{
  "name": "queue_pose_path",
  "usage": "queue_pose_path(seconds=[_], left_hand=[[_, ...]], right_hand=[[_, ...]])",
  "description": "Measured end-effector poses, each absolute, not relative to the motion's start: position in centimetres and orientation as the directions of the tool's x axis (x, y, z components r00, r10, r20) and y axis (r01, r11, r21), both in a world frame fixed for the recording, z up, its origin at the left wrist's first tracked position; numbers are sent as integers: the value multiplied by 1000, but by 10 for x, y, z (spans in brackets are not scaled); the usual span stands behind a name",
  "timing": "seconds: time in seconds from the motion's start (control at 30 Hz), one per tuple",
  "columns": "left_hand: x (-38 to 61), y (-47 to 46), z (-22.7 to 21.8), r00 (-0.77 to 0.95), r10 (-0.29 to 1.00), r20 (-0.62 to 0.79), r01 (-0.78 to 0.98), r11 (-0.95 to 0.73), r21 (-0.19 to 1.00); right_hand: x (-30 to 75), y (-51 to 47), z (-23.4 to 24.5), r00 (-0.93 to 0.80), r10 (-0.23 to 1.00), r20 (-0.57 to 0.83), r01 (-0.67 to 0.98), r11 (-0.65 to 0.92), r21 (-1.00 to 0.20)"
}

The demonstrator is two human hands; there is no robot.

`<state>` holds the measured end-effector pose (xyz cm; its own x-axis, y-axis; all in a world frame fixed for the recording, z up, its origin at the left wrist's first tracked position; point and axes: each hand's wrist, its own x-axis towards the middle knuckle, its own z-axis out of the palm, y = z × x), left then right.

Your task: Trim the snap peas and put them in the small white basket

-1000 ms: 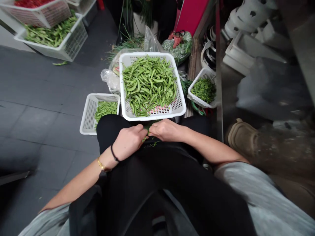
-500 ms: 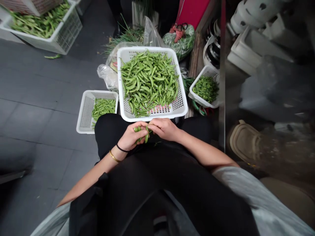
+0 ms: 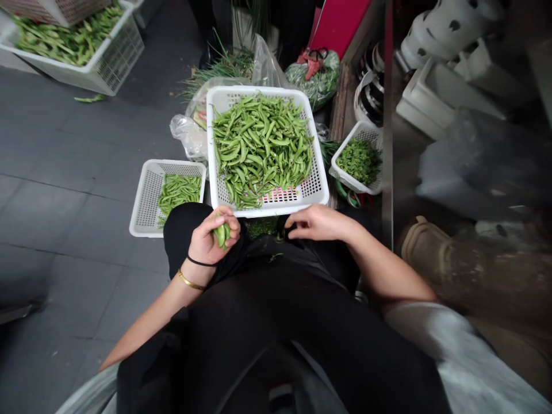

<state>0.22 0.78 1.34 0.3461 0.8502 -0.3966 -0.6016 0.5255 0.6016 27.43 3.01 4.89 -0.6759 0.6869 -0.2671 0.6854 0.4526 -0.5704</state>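
My left hand (image 3: 212, 240) is closed round a few green pea pods (image 3: 222, 233), held over my left thigh. My right hand (image 3: 317, 222) hovers just below the front rim of the big white basket (image 3: 319, 185), fingers curled and pinched; what they hold I cannot make out. That basket is heaped with green pea pods (image 3: 261, 146). A small pile of green trimmings (image 3: 261, 227) lies on my black apron between the hands. To the left, on the floor, a smaller white basket (image 3: 146, 201) holds a modest layer of pods (image 3: 179, 190).
A small white basket of green scraps (image 3: 360, 161) stands at the right by a steel counter edge (image 3: 387, 144). Plastic bags (image 3: 190, 135) and bagged greens (image 3: 317, 80) lie behind the big basket. Another basket of pods (image 3: 73, 46) stands at far left. A beige shoe (image 3: 425, 247) is at right.
My hands have parted: the left drew back to the left with the pods in it, and the right moved right toward the big basket's front rim.
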Motion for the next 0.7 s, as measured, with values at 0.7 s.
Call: queue_pose_path(seconds=[0.7], left_hand=[[17,3,15,347,806,-480,-291,579,762]], right_hand=[[253,106,9,-448,865,-228,891,412,-189]])
